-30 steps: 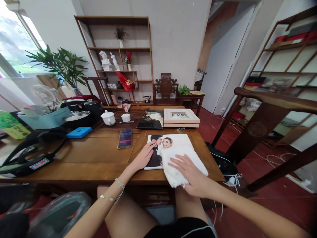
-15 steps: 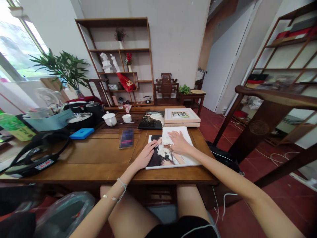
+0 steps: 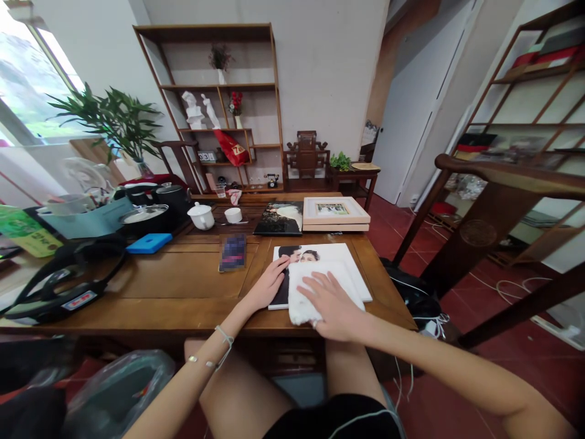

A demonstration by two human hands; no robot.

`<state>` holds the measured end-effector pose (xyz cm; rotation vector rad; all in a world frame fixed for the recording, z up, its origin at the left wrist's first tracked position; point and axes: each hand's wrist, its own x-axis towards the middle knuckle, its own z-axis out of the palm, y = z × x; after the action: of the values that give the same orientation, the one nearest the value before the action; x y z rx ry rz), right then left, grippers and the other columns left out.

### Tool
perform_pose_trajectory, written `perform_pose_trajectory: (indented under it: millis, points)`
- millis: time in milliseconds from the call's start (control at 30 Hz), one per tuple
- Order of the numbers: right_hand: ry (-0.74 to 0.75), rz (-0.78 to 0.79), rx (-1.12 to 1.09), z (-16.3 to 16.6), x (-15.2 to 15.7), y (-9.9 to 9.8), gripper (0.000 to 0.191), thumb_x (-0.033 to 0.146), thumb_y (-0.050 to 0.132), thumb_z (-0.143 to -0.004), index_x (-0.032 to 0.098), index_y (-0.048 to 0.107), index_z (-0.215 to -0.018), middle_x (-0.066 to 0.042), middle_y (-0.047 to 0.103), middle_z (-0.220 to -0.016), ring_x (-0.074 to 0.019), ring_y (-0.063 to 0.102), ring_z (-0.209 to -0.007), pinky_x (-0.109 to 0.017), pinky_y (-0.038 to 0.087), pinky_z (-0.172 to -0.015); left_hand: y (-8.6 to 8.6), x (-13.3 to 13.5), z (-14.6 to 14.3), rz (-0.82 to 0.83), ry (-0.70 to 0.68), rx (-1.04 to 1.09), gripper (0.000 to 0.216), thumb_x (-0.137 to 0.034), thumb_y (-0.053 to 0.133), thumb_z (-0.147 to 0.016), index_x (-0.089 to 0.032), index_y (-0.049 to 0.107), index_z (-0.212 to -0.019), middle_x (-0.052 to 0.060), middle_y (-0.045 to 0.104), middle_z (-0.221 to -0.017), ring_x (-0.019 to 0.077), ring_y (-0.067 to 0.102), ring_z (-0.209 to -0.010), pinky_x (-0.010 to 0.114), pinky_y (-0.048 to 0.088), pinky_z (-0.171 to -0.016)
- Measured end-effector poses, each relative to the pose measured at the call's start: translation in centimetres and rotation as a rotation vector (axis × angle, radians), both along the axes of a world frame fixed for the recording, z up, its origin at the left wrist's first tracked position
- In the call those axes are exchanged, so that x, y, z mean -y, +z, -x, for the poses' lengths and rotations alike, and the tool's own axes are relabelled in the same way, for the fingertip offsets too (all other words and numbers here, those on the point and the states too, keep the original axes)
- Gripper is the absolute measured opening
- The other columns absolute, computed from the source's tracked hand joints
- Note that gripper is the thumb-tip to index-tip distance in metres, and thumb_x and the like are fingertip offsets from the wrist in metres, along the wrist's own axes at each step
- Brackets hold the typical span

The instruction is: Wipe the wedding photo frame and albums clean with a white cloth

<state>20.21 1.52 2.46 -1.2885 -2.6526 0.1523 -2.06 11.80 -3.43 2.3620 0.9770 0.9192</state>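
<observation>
A photo print or album [image 3: 351,262] with a picture of a couple lies flat near the table's front edge. A folded white cloth [image 3: 336,277] covers its lower middle and hangs slightly past its near edge. My right hand [image 3: 331,308] lies on the cloth, fingers spread and pressing down. Resting on the photo's left side is my left hand [image 3: 269,283], its fingers stretched out flat and close to the cloth. Parts of the picture are hidden under the cloth and both hands.
Behind the photo are a dark photo panel [image 3: 278,219] and stacked pale picture frames [image 3: 361,218]. A phone [image 3: 233,253], a white lidded cup [image 3: 201,216], a small white cup [image 3: 233,214], a blue box [image 3: 150,243] and a black headset [image 3: 68,299] occupy the table's left part. A wooden chair [image 3: 484,225] stands right.
My right hand has pulled the cloth from the photo's upper part down to its near edge, uncovering the faces and the top right. My left hand has stayed in place.
</observation>
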Motion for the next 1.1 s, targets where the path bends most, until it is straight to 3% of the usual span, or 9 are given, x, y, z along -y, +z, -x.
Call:
perform_pose_trajectory:
  millis: [167, 267, 400, 567, 667, 767, 900, 1000, 1100]
  points:
    - [-0.137, 0.06, -0.012, 0.0, -7.6, 1.3, 0.066, 0.025, 0.049, -0.079, 0.013, 0.033, -0.142, -0.015, 0.018, -0.154, -0.0361, 0.009, -0.14, -0.065, 0.009, -0.106, -0.2, -0.3, 0.1, 0.001, -0.006, 0.026, 0.043, -0.031, 0.033, -0.095, -0.021, 0.046, -0.135, 0.009, 0.04, -0.145, 0.022, 0.032, -0.137, 0.045, 0.021, -0.117]
    - [-0.22, 0.088, 0.032, 1.0, -9.3, 2.2, 0.064, 0.027, 0.048, -0.082, 0.01, 0.032, -0.142, -0.018, 0.023, -0.152, -0.0392, 0.011, -0.139, -0.067, 0.008, -0.105, -0.2, -0.3, 0.1, 0.01, 0.001, 0.043, 0.042, -0.032, 0.032, -0.096, -0.02, 0.048, -0.133, 0.009, 0.04, -0.145, 0.0212, 0.033, -0.137, 0.043, 0.022, -0.117]
    - [-0.285, 0.045, 0.071, 3.8, -6.5, 2.5, 0.064, 0.03, 0.055, -0.077, 0.009, 0.042, -0.136, -0.022, 0.03, -0.148, -0.0456, 0.018, -0.135, -0.069, 0.009, -0.103, -0.4, -0.5, 0.1, 0.003, -0.008, 0.084, 0.042, -0.033, 0.032, -0.096, -0.019, 0.052, -0.129, 0.011, 0.043, -0.142, 0.0219, 0.037, -0.134, 0.043, 0.026, -0.115]
    - [-0.117, -0.015, 0.09, 7.4, 0.3, 0.9, 0.068, 0.033, 0.06, -0.071, 0.003, 0.048, -0.131, -0.027, 0.036, -0.143, -0.0483, 0.024, -0.132, -0.066, 0.012, -0.105, -0.4, -0.7, 0.4, 0.022, -0.018, 0.127, 0.041, -0.036, 0.035, -0.094, -0.019, 0.053, -0.127, 0.011, 0.047, -0.14, 0.0233, 0.041, -0.131, 0.043, 0.03, -0.113]
    - [-0.038, -0.046, 0.082, 7.8, 3.1, -0.2, 0.074, 0.034, 0.06, -0.07, -0.001, 0.045, -0.132, -0.029, 0.033, -0.143, -0.0482, 0.021, -0.133, -0.064, 0.016, -0.106, -0.2, -0.5, 0.3, 0.027, -0.021, 0.124, 0.041, -0.034, 0.034, -0.095, -0.021, 0.052, -0.13, 0.01, 0.046, -0.14, 0.0226, 0.04, -0.132, 0.043, 0.028, -0.114]
    - [0.034, -0.062, 0.039, 6.5, 3.3, -0.9, 0.073, 0.036, 0.057, -0.074, -0.002, 0.041, -0.134, -0.028, 0.034, -0.143, -0.0441, 0.021, -0.135, -0.059, 0.018, -0.107, 0.0, -0.3, 0.1, 0.027, 0.001, 0.116, 0.041, -0.031, 0.034, -0.095, -0.02, 0.051, -0.13, 0.011, 0.045, -0.142, 0.0229, 0.039, -0.133, 0.043, 0.027, -0.114]
    - [0.002, -0.027, -0.039, 3.3, -0.5, -0.4, 0.058, 0.033, 0.054, -0.078, 0.009, 0.048, -0.131, -0.02, 0.049, -0.134, -0.035, 0.034, -0.13, -0.051, 0.024, -0.107, 0.0, -0.2, 0.0, 0.035, 0.022, 0.066, 0.041, -0.029, 0.037, -0.093, -0.022, 0.049, -0.132, 0.009, 0.043, -0.143, 0.022, 0.037, -0.134, 0.044, 0.025, -0.115]
    - [-0.113, 0.02, -0.103, 1.0, -5.0, 1.1, 0.044, 0.03, 0.053, -0.08, 0.009, 0.057, -0.118, -0.02, 0.058, -0.121, -0.0337, 0.045, -0.121, -0.047, 0.033, -0.102, 0.1, -0.1, -0.1, 0.021, 0.016, 0.039, 0.041, -0.028, 0.036, -0.094, -0.022, 0.048, -0.132, 0.008, 0.042, -0.144, 0.0215, 0.036, -0.135, 0.045, 0.023, -0.116]
    - [-0.136, 0.193, -0.328, 0.0, -8.8, 2.9, 0.028, 0.032, 0.046, -0.086, 0.013, 0.063, -0.097, -0.016, 0.066, -0.106, -0.0288, 0.059, -0.1, -0.04, 0.046, -0.087, 0.3, 0.0, -0.1, 0.019, 0.018, 0.025, 0.041, -0.028, 0.035, -0.094, -0.021, 0.048, -0.132, 0.009, 0.043, -0.143, 0.0215, 0.036, -0.135, 0.045, 0.024, -0.116]
